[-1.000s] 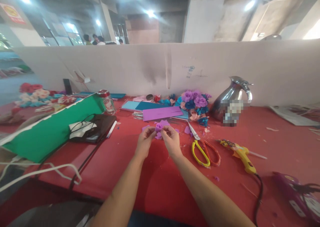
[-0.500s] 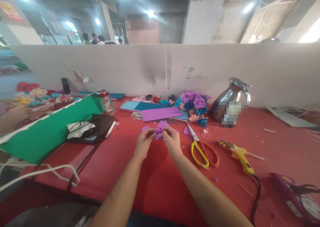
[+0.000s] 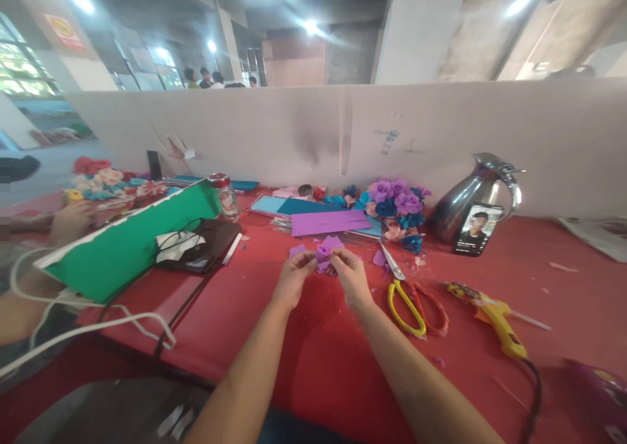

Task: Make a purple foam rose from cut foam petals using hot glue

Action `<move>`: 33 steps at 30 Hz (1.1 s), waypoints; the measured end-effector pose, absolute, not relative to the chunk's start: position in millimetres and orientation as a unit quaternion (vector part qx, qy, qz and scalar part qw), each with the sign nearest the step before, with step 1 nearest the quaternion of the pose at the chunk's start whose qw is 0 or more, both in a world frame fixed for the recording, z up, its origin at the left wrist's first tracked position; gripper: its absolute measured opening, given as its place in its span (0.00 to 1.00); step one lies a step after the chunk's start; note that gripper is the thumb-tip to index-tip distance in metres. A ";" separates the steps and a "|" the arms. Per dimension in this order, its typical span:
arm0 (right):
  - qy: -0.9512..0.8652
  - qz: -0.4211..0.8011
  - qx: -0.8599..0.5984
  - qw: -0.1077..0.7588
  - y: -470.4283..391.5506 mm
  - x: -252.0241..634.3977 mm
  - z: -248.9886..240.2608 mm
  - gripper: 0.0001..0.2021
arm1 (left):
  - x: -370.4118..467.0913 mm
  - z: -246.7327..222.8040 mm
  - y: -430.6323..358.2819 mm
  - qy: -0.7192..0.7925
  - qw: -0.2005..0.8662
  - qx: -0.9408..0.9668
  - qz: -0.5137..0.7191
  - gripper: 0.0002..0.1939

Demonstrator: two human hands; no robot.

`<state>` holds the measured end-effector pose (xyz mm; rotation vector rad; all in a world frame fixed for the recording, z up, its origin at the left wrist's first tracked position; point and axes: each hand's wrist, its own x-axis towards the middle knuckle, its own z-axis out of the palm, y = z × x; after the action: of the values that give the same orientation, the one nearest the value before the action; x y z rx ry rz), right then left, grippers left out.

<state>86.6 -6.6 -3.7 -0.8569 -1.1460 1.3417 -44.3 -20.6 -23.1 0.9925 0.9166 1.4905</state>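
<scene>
Between my two hands, a small purple paper flower is held just above the red table. My left hand pinches its left side, while my right hand grips the right side with thumb and fingers. Loose purple paper pieces lie around and behind the flower. Beyond it, a flat purple paper sheet rests on blue sheets. Scissors with one yellow and one red handle lie to the right of my right hand, blades pointing away.
A yellow glue gun lies at right, its cord running forward. A phone leans on a steel jug. Finished paper flowers are heaped at the back. Left stand a green board and a glass jar; another person's hand is beyond.
The view has turned slightly left, so everything sits further right in the picture. My hands keep hold of the purple paper flower, with little visible change in grip.
</scene>
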 end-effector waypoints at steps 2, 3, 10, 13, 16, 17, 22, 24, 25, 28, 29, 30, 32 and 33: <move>-0.487 0.570 -0.359 0.556 -6.6 87.1 -2.8 0.09 | -44.8 -22.3 -20.7 0.375 0.549 0.411 0.624 0.12; -0.484 0.573 -0.358 0.556 -6.6 87.3 -2.5 0.09 | -45.1 -21.7 -20.9 0.371 0.554 0.408 0.624 0.12; -0.430 0.626 -0.362 0.541 -5.6 89.3 -3.1 0.11 | -45.7 -18.8 -22.2 0.351 0.583 0.394 0.619 0.12; -0.428 0.629 -0.356 0.543 -5.0 90.9 -1.8 0.11 | -45.7 -17.9 -21.9 0.355 0.587 0.388 0.616 0.11; -0.435 0.622 -0.347 0.550 -4.8 92.7 0.4 0.11 | -45.5 -17.0 -21.7 0.362 0.589 0.383 0.613 0.11; -0.435 0.623 -0.346 0.551 -5.0 93.2 1.1 0.11 | -45.5 -16.8 -21.7 0.362 0.590 0.383 0.612 0.11; -0.400 0.658 -0.347 0.536 -6.3 94.2 3.6 0.11 | -46.6 -17.8 -20.9 0.346 0.602 0.382 0.610 0.10; -0.395 0.672 -0.339 0.527 -6.9 94.6 4.8 0.11 | -47.5 -18.3 -20.4 0.337 0.606 0.382 0.611 0.10; -0.397 0.674 -0.335 0.525 -7.1 94.9 5.7 0.11 | -47.9 -18.3 -20.2 0.333 0.608 0.381 0.612 0.10; -0.410 0.674 -0.322 0.523 -7.8 95.9 8.5 0.11 | -48.7 -17.3 -20.4 0.321 0.615 0.370 0.618 0.10; -0.409 0.678 -0.318 0.521 -8.1 96.1 9.3 0.12 | -48.7 -16.8 -20.8 0.317 0.619 0.367 0.618 0.10; -0.405 0.684 -0.314 0.519 -8.3 96.2 9.9 0.12 | -48.7 -16.3 -21.2 0.313 0.623 0.367 0.616 0.10; -0.393 0.701 -0.304 0.512 -8.9 96.2 10.5 0.11 | -48.6 -15.6 -22.0 0.309 0.631 0.371 0.607 0.10; -0.390 0.707 -0.300 0.508 -9.1 96.2 10.5 0.11 | -48.7 -15.5 -22.4 0.309 0.634 0.375 0.602 0.11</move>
<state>96.2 -9.1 10.5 -0.7223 -0.9403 1.7028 -48.7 -22.4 -15.5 0.8566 0.7061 1.3776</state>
